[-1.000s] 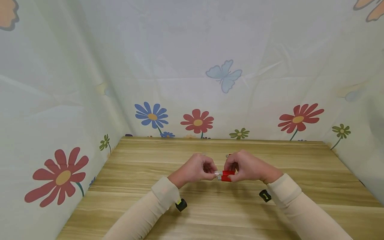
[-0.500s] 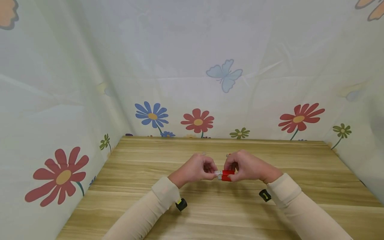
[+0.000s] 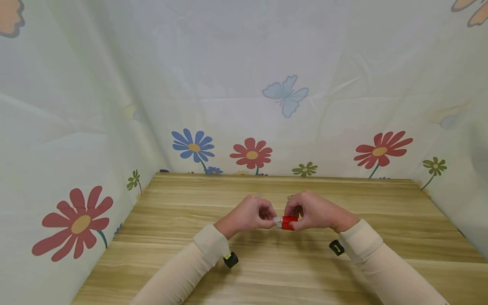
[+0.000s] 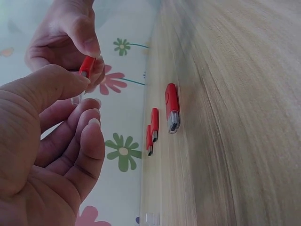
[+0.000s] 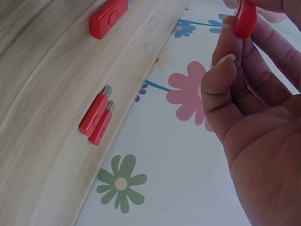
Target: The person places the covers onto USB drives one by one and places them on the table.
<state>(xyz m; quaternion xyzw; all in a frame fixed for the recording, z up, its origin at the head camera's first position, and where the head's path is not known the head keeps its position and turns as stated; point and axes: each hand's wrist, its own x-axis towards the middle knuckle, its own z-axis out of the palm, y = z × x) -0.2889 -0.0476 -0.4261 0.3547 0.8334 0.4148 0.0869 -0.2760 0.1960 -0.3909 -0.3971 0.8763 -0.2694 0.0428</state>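
Note:
My right hand (image 3: 320, 212) pinches a red USB flash drive (image 4: 87, 65) between thumb and fingers, its metal connector towards the left. At that connector end, my left hand (image 3: 249, 216) pinches a small clear cap (image 4: 76, 100) between thumb and forefinger. The fingers partly hide the cap, so I cannot tell how far it sits over the connector. Below the hands, another red flash drive (image 4: 172, 100) with a clear cap over its connector lies on the table. Farther back, two red flash drives (image 5: 95, 113) with bare metal connectors lie side by side.
Two loose clear caps (image 5: 152, 23) lie near the far edge of the wood-grain table (image 3: 183, 203). A white curtain (image 3: 228, 97) printed with flowers and butterflies stands behind the table and along both sides. A black wrist device (image 3: 230, 259) hangs under each sleeve.

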